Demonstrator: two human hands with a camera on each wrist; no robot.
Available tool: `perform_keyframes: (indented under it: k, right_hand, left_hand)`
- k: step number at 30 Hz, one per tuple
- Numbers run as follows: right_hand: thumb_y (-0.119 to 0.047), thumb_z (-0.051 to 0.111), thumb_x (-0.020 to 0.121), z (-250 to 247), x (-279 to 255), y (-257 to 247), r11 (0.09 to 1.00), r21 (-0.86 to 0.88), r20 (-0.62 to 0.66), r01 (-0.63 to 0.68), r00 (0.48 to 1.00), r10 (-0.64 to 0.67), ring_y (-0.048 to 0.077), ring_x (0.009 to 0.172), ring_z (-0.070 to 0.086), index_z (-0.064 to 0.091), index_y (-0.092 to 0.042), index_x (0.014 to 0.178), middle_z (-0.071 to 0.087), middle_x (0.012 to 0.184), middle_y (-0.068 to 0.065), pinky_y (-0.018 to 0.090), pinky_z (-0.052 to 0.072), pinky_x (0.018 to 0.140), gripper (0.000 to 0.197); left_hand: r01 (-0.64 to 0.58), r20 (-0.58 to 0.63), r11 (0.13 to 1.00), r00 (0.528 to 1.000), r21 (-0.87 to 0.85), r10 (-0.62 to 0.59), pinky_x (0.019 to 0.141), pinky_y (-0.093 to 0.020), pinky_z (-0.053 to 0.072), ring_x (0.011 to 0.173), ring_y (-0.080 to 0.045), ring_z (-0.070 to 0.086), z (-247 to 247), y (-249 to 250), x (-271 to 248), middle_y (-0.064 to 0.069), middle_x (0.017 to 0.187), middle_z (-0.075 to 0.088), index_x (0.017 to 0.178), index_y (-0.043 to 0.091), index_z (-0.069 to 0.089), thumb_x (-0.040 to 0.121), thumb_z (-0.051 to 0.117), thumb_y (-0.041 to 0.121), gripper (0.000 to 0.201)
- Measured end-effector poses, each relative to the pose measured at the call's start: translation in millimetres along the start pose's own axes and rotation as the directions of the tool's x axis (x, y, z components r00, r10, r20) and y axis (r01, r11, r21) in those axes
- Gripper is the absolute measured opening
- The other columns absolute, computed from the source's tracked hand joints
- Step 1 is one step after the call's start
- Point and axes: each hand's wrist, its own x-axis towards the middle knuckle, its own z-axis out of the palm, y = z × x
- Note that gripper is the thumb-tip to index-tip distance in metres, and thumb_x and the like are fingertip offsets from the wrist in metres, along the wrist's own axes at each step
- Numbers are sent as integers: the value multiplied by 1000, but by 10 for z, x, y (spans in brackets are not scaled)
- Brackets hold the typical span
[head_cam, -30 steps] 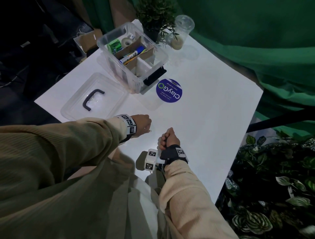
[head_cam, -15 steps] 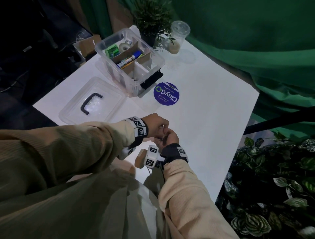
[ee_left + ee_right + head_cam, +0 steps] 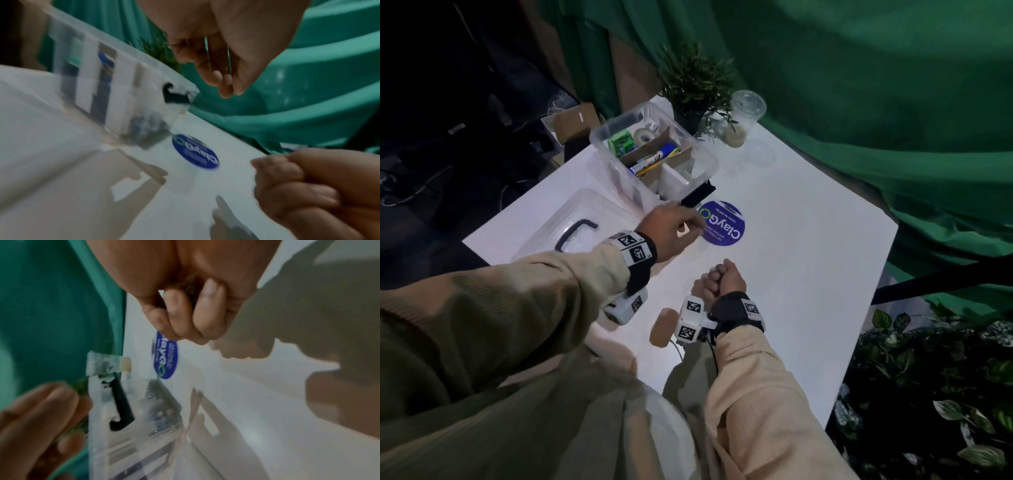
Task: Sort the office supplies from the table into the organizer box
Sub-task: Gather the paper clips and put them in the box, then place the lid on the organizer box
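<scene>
The clear organizer box (image 3: 596, 139) stands open at the table's far left, with cardboard dividers. Inside lie a green item (image 3: 621, 144), a tape roll (image 3: 643, 135) and a blue marker (image 3: 654, 158). My left hand (image 3: 693, 224) hovers just in front of the box's black latch (image 3: 697, 197), its fingertips (image 3: 226, 91) pinched together on something too small to make out. My right hand (image 3: 719, 277) rests on the table as a fist, with something small and dark showing inside its curled fingers (image 3: 185, 313). The wrist views are blurred.
The box's clear lid (image 3: 544, 233) with a black handle lies left of my left hand. A round blue sticker (image 3: 722, 224) is on the white table (image 3: 808, 274). A potted plant (image 3: 695, 85) and a plastic cup (image 3: 744, 116) stand behind the box. Leafy plants (image 3: 928, 377) are off the right edge.
My left hand met the right fist half a second ago. It has since moved forward towards the box. The right fist has stayed in place.
</scene>
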Motion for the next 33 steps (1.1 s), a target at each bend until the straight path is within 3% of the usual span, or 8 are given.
perform_keyframes:
  k: [4,7,13,19,23,25,28,33]
  right_hand:
    - [-33,42,97,484,-45,-452,976,-177,54,124,992,-117,8,26,23,38,-21,57,38,37,-6,10,13,34,42]
    - [-31,35,98,915,-68,-773,990,-65,150,127,982,-116,10,27,30,36,-18,60,41,39,-3,9,17,34,40]
    - [-32,46,96,1697,-179,-1040,989,111,78,102,991,-111,22,57,41,46,-6,78,44,71,9,33,41,55,32]
    - [-38,47,95,1992,-128,-1045,980,89,-17,176,984,-176,21,57,39,43,-8,75,40,70,4,38,49,82,36]
    - [-44,48,93,2068,-221,-1103,986,5,-47,166,985,-165,19,55,40,45,-6,87,40,70,5,29,43,61,38]
    - [-47,41,96,2138,-299,-1112,984,-67,15,167,986,-167,28,81,59,48,-12,119,57,94,13,33,46,72,42]
    - [-58,37,94,2195,-352,-1101,977,-161,4,143,990,-144,28,141,30,22,-6,149,28,154,12,37,30,109,78]
    - [-51,45,94,2046,-140,-1002,927,-107,-63,360,928,-368,28,114,55,46,-1,134,52,131,16,38,44,94,63]
  left_hand:
    - [75,-142,975,989,208,-46,84,-33,45,96,-29,56,-562,-534,310,-7,104,64,108,20,64,86,57,34,27]
    - [154,-5,896,986,416,-167,93,-49,44,114,-38,50,-839,-980,460,-15,126,55,128,29,55,82,48,53,53]
    - [83,235,881,948,465,-214,108,-44,35,133,-32,35,-970,-1265,502,-1,141,50,117,34,64,89,46,58,41]
    - [26,267,893,950,449,-162,104,-42,38,129,-27,35,-1091,-1331,560,2,138,51,113,42,64,85,49,64,39]
    - [-17,255,908,962,419,-100,100,-42,40,125,-25,38,-1114,-1399,574,2,133,53,107,44,66,83,49,67,38]
    - [-41,250,913,966,406,-68,99,-42,41,123,-25,41,-1108,-1450,584,2,131,54,106,44,67,82,49,68,38]
    - [-61,276,927,960,370,-48,96,-40,43,119,-24,44,-1135,-1507,618,2,126,57,107,42,68,81,50,68,41]
    - [-19,33,979,999,203,13,95,-42,45,111,-21,50,-1331,-1641,574,-3,119,58,111,27,63,87,55,48,34]
